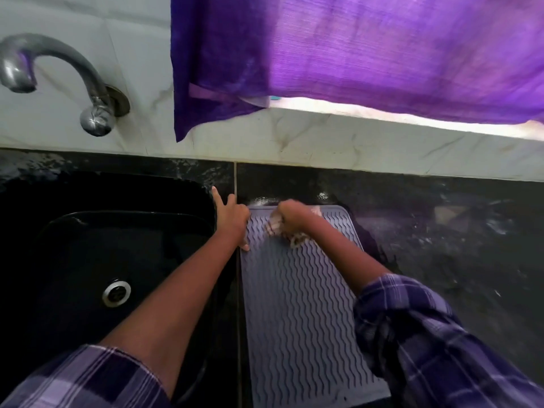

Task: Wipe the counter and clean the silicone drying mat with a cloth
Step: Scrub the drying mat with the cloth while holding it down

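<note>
Black sink [97,254] at left. Left hand [232,214], fingers spread straight, steadies the grey silicone drying mat [297,304] on the counter [441,231]. Right hand [290,214] grips a bunched cloth [297,238] at the mat's far end. Judgement: mat cleaning underway; counter at right shows wet streaks, finish undetermined.

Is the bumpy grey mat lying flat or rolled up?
Flat. The mat lies spread on the black counter, its wavy ridges showing along its length.

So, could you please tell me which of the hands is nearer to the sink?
Left. The left hand rests between the sink and the mat's left edge; the right hand grips the cloth farther off, over the mat.
</note>
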The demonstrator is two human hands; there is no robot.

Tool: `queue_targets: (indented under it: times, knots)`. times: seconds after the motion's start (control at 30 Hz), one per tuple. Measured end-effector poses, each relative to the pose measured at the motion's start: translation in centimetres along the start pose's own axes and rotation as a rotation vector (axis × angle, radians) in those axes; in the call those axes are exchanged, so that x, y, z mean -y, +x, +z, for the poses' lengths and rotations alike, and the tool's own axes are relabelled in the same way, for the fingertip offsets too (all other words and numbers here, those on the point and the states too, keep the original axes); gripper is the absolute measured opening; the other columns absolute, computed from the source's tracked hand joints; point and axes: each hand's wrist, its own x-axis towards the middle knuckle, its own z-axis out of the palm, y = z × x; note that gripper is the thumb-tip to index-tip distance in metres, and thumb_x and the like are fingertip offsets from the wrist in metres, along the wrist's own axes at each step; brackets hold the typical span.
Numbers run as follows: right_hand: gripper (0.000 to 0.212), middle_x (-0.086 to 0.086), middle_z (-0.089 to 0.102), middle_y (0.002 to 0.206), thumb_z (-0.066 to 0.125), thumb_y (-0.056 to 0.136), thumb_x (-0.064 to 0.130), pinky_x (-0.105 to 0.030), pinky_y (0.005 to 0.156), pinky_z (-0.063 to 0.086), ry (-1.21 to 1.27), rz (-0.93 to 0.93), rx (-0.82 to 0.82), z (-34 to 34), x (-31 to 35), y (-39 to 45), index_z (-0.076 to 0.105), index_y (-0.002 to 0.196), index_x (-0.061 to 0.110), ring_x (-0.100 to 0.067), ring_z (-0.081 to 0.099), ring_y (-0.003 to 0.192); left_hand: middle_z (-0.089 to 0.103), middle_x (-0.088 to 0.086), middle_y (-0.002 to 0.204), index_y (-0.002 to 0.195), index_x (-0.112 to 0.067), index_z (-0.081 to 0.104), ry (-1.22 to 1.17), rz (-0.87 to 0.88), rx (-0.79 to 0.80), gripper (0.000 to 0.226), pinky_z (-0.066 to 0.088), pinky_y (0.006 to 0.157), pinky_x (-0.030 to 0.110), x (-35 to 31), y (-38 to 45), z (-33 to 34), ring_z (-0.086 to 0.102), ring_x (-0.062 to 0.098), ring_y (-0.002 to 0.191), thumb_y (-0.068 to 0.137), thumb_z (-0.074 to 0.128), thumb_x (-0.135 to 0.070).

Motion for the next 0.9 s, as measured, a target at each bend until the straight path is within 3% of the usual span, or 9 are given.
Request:
queue_targets:
  times: [0.1, 0.2, 0.3, 0.37, 0.47, 0.5, 0.63, 0.77, 0.9]
  knots:
    - [0.026, -0.013, 0.062, 0.110, 0.056, 0.088, 0.011, -0.036, 0.091, 0.047, -0.088, -0.008, -0.272, 0.1, 0.5, 1.8, 0.064, 0.112, 0.012, -0.027, 0.057, 0.104, 0.059, -0.003, 0.123, 0.127, -0.024, 0.056, 0.010, -0.018, 0.007, 0.081, 0.004, 0.109, 0.072, -0.2, 0.1, 0.0, 0.032, 0.027, 0.133, 0.059, 0.076, -0.065]
    - [0.026, -0.015, 0.062, 0.114, 0.052, 0.091, 0.010, -0.035, 0.096, 0.043, -0.026, -0.009, -0.329, 4.0, 1.4, 0.6, 0.065, 0.114, 0.008, -0.028, 0.054, 0.107, 0.059, -0.003, 0.124, 0.127, -0.027, 0.056, 0.034, -0.017, 0.017, 0.081, 0.002, 0.109, 0.073, -0.1, 0.3, 0.2, 0.031, 0.027, 0.133, 0.059, 0.074, -0.068]
    - [0.022, -0.014, 0.062, 0.112, 0.057, 0.089, 0.011, -0.034, 0.098, 0.045, 0.169, -0.036, -0.261, 5.5, 0.5, -3.0, 0.065, 0.109, 0.009, -0.026, 0.056, 0.108, 0.061, -0.002, 0.120, 0.124, -0.028, 0.058, 0.038, -0.011, 0.014, 0.080, 0.002, 0.108, 0.074, 0.0, 0.3, 0.2, 0.033, 0.027, 0.132, 0.058, 0.073, -0.070]
    - [0.026, -0.007, 0.061, 0.113, 0.061, 0.086, 0.013, -0.027, 0.096, 0.043, 0.128, -0.065, -0.092, 5.3, -0.1, -5.7, 0.063, 0.112, 0.015, -0.019, 0.055, 0.108, 0.062, -0.002, 0.118, 0.121, -0.028, 0.061, 0.035, -0.001, 0.012, 0.077, 0.002, 0.108, 0.074, -0.1, 0.3, 0.0, 0.033, 0.027, 0.131, 0.058, 0.073, -0.070]
    - [0.028, -0.006, 0.063, 0.106, 0.062, 0.084, 0.010, -0.032, 0.095, 0.047, 0.095, -0.039, 0.182, 3.4, -0.2, -6.7, 0.062, 0.111, 0.011, -0.019, 0.058, 0.102, 0.062, -0.002, 0.119, 0.122, -0.027, 0.060, 0.034, 0.000, 0.020, 0.076, 0.001, 0.108, 0.074, -0.1, 0.0, -0.2, 0.033, 0.028, 0.132, 0.060, 0.073, -0.070]
    - [0.026, -0.006, 0.064, 0.102, 0.062, 0.084, 0.009, -0.033, 0.095, 0.048, 0.116, -0.027, 0.164, 2.3, 0.1, -6.2, 0.062, 0.111, 0.009, -0.019, 0.059, 0.098, 0.062, -0.001, 0.119, 0.122, -0.027, 0.059, 0.030, -0.002, 0.018, 0.076, 0.001, 0.108, 0.074, -0.1, -0.1, -0.2, 0.033, 0.028, 0.132, 0.061, 0.073, -0.069]
    - [0.024, -0.010, 0.068, 0.106, 0.060, 0.085, 0.013, -0.036, 0.093, 0.050, 0.046, 0.069, -0.187, 0.7, 1.0, -1.9, 0.065, 0.109, 0.013, -0.024, 0.063, 0.100, 0.061, -0.002, 0.120, 0.125, -0.027, 0.057, 0.044, -0.012, 0.018, 0.073, 0.002, 0.109, 0.073, -0.4, -0.5, -0.3, 0.032, 0.027, 0.133, 0.065, 0.073, -0.065]
    - [0.023, -0.012, 0.065, 0.110, 0.055, 0.089, 0.015, -0.035, 0.096, 0.046, -0.107, 0.074, -0.173, 4.1, 2.2, -2.1, 0.065, 0.109, 0.011, -0.026, 0.059, 0.106, 0.062, -0.002, 0.121, 0.127, -0.027, 0.056, 0.069, -0.023, 0.005, 0.074, 0.002, 0.109, 0.072, -0.5, -0.5, -0.1, 0.033, 0.026, 0.133, 0.066, 0.071, -0.066]
    - [0.030, -0.008, 0.065, 0.111, 0.064, 0.083, 0.013, -0.033, 0.095, 0.046, 0.069, 0.072, 0.058, 5.4, 1.7, -6.8, 0.062, 0.113, 0.013, -0.021, 0.060, 0.105, 0.061, -0.001, 0.122, 0.128, -0.027, 0.055, 0.054, -0.016, 0.012, 0.076, 0.001, 0.109, 0.072, -0.4, -0.5, -0.1, 0.032, 0.027, 0.134, 0.066, 0.069, -0.069]
